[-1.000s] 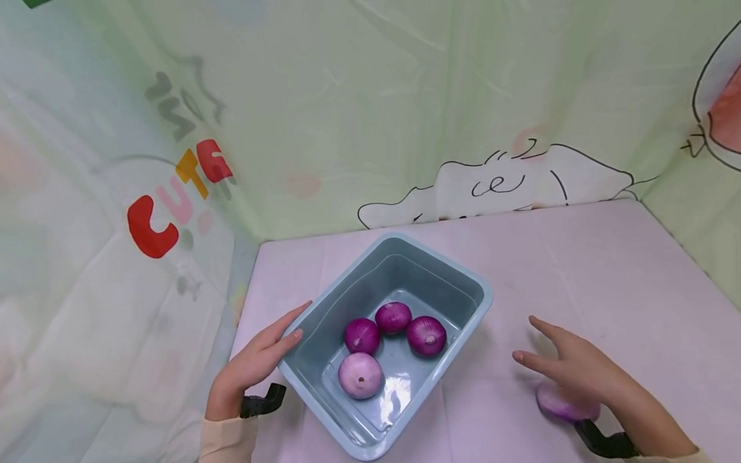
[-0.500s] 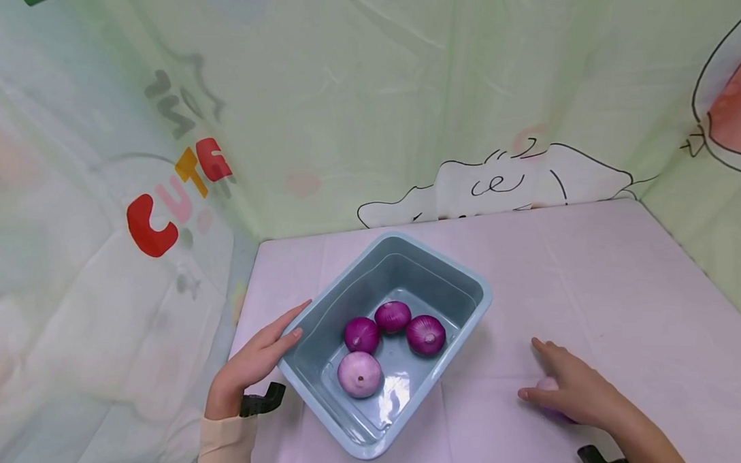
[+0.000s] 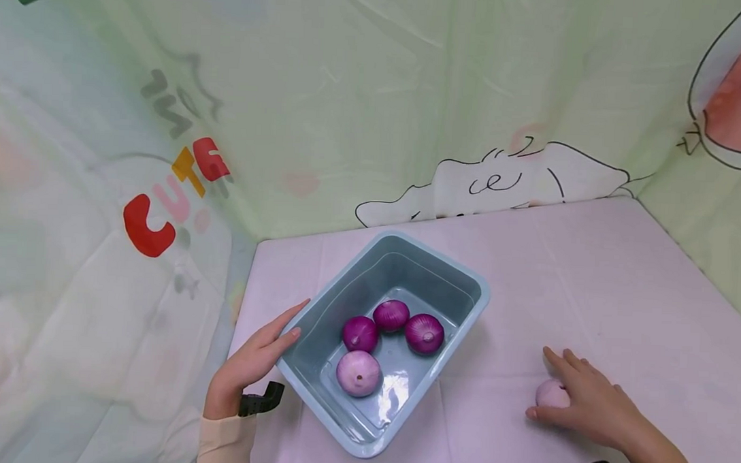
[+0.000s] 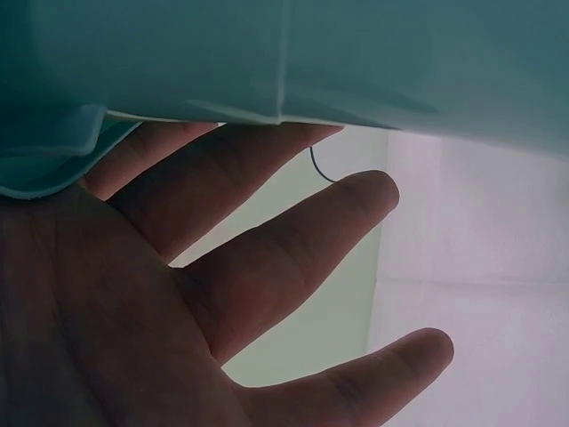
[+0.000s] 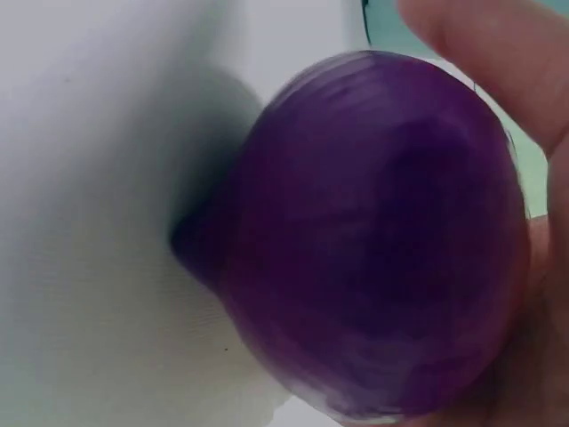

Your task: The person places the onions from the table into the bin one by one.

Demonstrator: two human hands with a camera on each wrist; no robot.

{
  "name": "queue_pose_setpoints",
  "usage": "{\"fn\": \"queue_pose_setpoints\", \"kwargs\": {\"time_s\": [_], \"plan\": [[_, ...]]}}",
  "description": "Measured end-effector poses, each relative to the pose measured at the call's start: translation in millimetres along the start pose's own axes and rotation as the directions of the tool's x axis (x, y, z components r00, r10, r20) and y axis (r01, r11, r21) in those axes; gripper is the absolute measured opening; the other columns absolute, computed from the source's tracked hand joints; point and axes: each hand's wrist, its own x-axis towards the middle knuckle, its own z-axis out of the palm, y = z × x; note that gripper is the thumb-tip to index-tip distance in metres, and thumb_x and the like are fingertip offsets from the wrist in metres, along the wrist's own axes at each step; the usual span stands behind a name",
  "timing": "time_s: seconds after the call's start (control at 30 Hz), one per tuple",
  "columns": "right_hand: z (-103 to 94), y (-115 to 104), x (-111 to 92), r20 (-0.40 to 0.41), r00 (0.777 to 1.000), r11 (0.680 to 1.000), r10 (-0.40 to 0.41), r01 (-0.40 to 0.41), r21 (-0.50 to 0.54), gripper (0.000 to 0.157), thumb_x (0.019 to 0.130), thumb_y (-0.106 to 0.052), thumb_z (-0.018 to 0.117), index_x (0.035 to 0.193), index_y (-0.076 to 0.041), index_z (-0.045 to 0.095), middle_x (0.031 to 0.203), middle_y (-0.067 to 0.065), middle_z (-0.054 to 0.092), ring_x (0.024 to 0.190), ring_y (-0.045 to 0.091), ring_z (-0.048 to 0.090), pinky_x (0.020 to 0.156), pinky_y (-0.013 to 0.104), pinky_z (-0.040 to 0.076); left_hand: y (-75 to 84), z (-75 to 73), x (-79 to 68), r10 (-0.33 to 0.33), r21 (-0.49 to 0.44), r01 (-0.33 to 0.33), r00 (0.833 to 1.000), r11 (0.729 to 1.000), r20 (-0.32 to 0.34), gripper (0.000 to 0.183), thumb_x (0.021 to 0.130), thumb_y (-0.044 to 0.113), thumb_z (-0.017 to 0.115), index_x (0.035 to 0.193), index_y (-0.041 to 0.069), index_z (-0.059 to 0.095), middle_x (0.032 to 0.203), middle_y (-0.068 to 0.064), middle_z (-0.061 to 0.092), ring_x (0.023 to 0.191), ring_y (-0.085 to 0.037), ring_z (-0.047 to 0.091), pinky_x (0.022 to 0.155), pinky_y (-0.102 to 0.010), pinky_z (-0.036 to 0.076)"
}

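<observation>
A blue-grey plastic basin (image 3: 437, 377) stands on the cloth-covered table. My left hand (image 3: 252, 360) holds its left rim, thumb over the edge and the other fingers outside. In the left wrist view the fingers (image 4: 293, 253) spread beside the basin's outer wall (image 4: 373, 62). Three dark purple onions (image 3: 424, 334) and a paler onion (image 3: 358, 374) lie inside. Another onion (image 3: 551, 394) rests on the table to the right. My right hand (image 3: 597, 403) is beside and partly over it, thumb and fingers apart; in the right wrist view that onion (image 5: 382, 240) is close to the palm.
The pale pink tablecloth (image 3: 516, 284) runs back to a printed fabric curtain (image 3: 350, 108). More curtain (image 3: 98, 304) hangs along the left side. A black wrist-camera mount (image 3: 260, 399) sits at the left wrist.
My right hand has come down from above the loose onion and shifted slightly right and nearer, alongside it. The left hand, the basin and its onions stay about the same.
</observation>
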Motion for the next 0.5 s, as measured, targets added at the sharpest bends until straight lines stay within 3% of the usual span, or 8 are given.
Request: {"fn": "queue_pose_setpoints", "kwargs": {"time_s": [0.27,0.5], "plan": [[3.9,3.0,-2.5,0.045,0.998,0.995,-0.046,0.042,0.086,0.118,0.06,-0.064,0.079,0.143,0.006,0.033,0.138,0.044,0.025,0.119,0.062,0.03,0.079,0.072,0.034,25.7,-1.0,-2.4,-0.005,-0.025,0.006,1.0,1.0,0.019,0.051,0.103,0.013,0.043,0.152,0.012,0.027,0.151,-0.006,0.032,0.13,-0.027,0.039,0.1,-0.054,0.032],[5.1,-1.6,-1.7,0.023,0.999,0.997,-0.038,0.037,0.07,0.108,0.066,-0.059,0.078,0.142,0.005,0.037,0.139,0.041,0.028,0.12,0.058,0.035,0.081,0.07,0.035,30.2,-1.9,-4.2,-0.011,-0.015,0.011,1.0,1.0,0.016,0.051,0.103,0.013,0.044,0.151,0.012,0.027,0.151,-0.005,0.032,0.131,-0.025,0.038,0.101,-0.054,0.031]]}}
